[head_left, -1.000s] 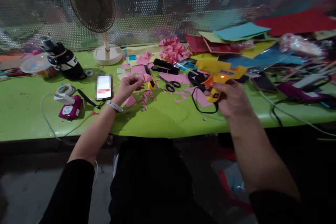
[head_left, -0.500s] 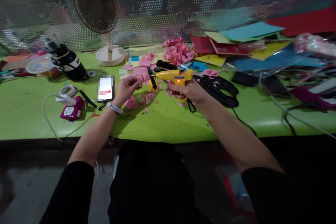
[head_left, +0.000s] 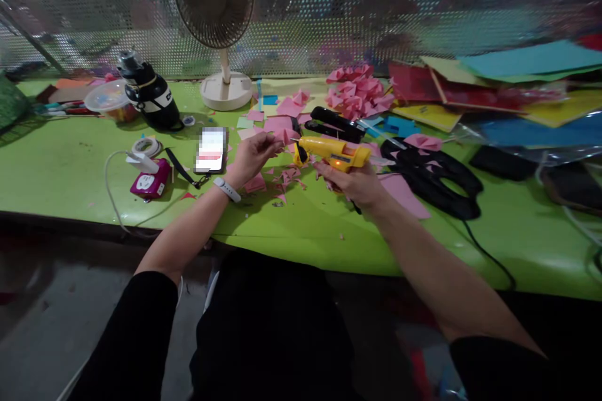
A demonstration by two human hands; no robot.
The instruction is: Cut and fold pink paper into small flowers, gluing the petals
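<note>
My right hand (head_left: 350, 183) is wrapped round the grip of a yellow hot glue gun (head_left: 335, 151), whose orange light glows. The gun's nozzle points left, right up at a small piece of pink folded paper (head_left: 285, 136) pinched in the fingertips of my left hand (head_left: 256, 155). Whether the nozzle touches the paper I cannot tell. Below the gun lie pink paper scraps (head_left: 288, 178). A black stapler (head_left: 336, 123) rests just behind it, and a heap of pink folded paper pieces (head_left: 357, 91) sits farther back.
Left of my hands lie a phone (head_left: 211, 150), a purple power adapter (head_left: 151, 180) and a tape roll (head_left: 146, 146). A fan (head_left: 226, 91) and a black bottle (head_left: 153, 97) stand behind. To the right are a black flat object with cut-outs (head_left: 435, 178) and coloured sheets (head_left: 522, 62).
The view has swung left, so things on the table appear farther right. The glue gun's nozzle and the pink paper in my left hand have come closer together.
</note>
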